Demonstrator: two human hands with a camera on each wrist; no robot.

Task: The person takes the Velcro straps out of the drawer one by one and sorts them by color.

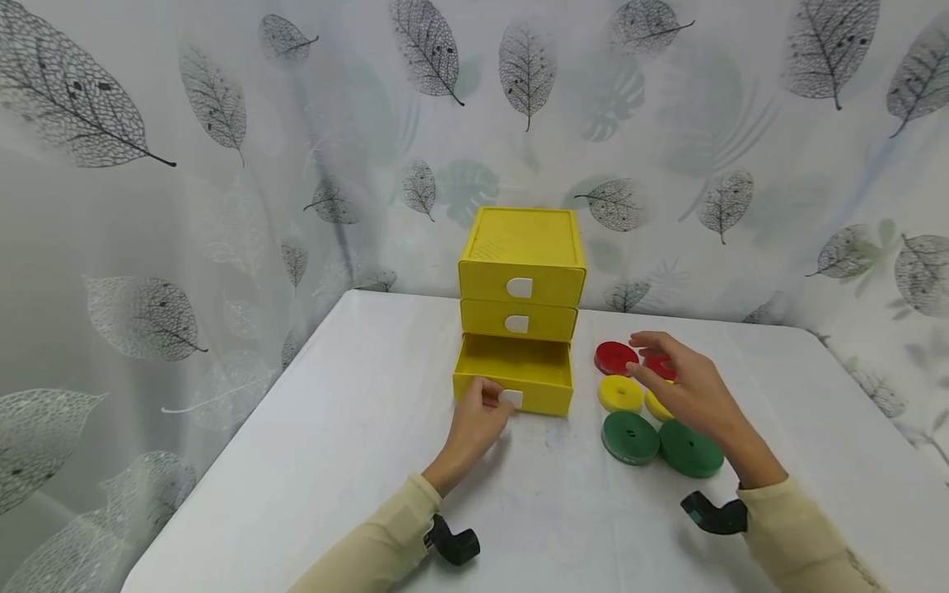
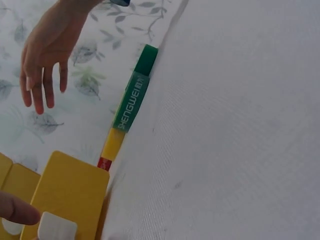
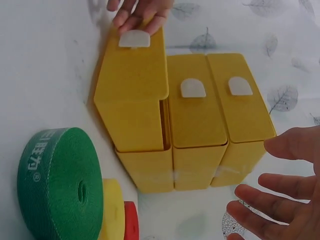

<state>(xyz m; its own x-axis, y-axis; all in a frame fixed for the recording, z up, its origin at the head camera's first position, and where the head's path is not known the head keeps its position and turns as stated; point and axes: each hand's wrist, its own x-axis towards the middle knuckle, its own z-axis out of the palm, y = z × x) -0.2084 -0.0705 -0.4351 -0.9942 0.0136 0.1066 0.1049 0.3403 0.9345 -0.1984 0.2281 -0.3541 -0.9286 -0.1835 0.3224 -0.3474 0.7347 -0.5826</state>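
Observation:
In the head view a yellow drawer cabinet (image 1: pixel 522 239) has its bottom drawer (image 1: pixel 545 401) pulled out, and the inside that shows is bare. My left hand (image 1: pixel 480 414) pinches the white handle (image 1: pixel 512 399) on that drawer's front. To the right, my right hand (image 1: pixel 693 389) is held above the rolls of tape with its fingers spread and holds nothing. Beneath and beside it lie two red rolls (image 1: pixel 614 356), two yellow rolls (image 1: pixel 610 397) and two green rolls (image 1: pixel 685 455). The right hand partly hides the farther red and yellow rolls.
Two upper drawers (image 1: pixel 549 323) of the cabinet are closed, each with a white handle. A white table (image 1: pixel 356 387) carries everything. Behind it hangs a leaf-patterned curtain (image 1: pixel 474 132). Black camera mounts (image 1: pixel 454 545) are worn on both wrists.

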